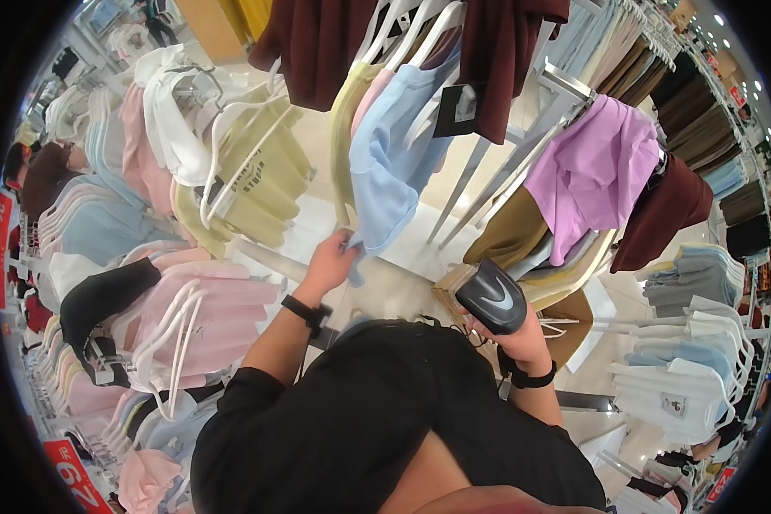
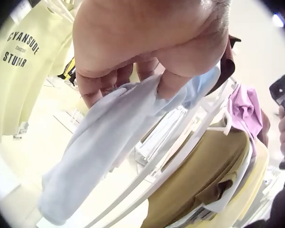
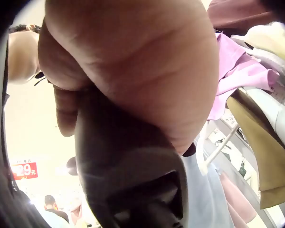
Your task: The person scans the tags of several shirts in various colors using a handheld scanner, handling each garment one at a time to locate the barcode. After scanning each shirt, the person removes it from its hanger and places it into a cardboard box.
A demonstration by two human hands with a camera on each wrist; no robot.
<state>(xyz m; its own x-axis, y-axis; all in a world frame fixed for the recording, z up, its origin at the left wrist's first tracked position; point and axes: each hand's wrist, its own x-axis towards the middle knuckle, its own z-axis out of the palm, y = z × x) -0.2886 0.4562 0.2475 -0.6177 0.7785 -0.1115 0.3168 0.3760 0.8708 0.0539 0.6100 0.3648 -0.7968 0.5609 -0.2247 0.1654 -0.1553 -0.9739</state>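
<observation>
My left hand (image 1: 327, 264) pinches the lower end of a light blue sweatshirt (image 1: 390, 167) that hangs from a white hanger on the rack in front of me. Up close in the left wrist view, a pale blue fold of cloth (image 2: 102, 128) droops from between thumb and curled fingers. On the other side, my right hand (image 1: 527, 341) grips a black handheld barcode scanner (image 1: 492, 298) with a grey curved mark on its head. A dark recessed window (image 3: 147, 192) shows at the scanner's front in the right wrist view.
Dark maroon garments (image 1: 317, 51) hang beside the light blue one. A purple top (image 1: 591, 171) and a brown garment (image 1: 510, 227) are to the right, near an open cardboard box (image 1: 574, 321). Yellow-green printed shirts (image 1: 265, 171) and pink shirts (image 1: 223, 308) hang at left.
</observation>
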